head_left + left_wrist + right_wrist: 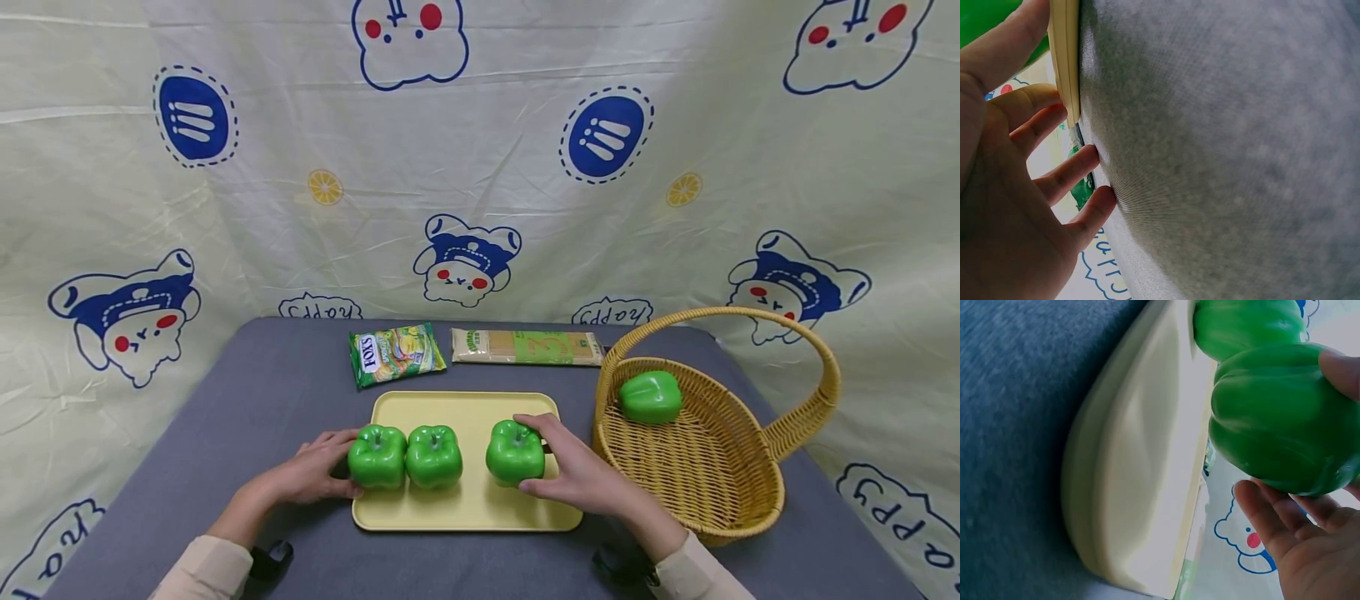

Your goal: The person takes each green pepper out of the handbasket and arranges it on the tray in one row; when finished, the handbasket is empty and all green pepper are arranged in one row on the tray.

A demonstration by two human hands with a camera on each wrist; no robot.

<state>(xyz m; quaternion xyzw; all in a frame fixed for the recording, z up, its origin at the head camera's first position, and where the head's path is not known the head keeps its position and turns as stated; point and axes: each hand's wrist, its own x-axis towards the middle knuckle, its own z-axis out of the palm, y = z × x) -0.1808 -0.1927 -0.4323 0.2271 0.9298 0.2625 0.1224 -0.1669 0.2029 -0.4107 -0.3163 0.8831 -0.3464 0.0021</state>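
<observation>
Two green bell peppers, a left one (377, 457) and a middle one (434, 457), sit side by side on the left half of a pale yellow tray (465, 512). My left hand (322, 468) is beside the left pepper; in the left wrist view its fairly straight fingers are spread at the tray's rim (1066, 62). Over the tray's right half, my right hand (573, 467) holds a third green bell pepper (514, 452) between thumb and fingers. The right wrist view shows this pepper (1285, 419) close up; whether it touches the tray I cannot tell.
A wicker basket (776, 500) with a tall handle stands right of the tray, another green bell pepper (651, 397) inside. Behind the tray lie a green FOX'S packet (397, 354) and a long noodle-like packet (525, 347). A printed curtain (495, 150) hangs behind the grey table (277, 383).
</observation>
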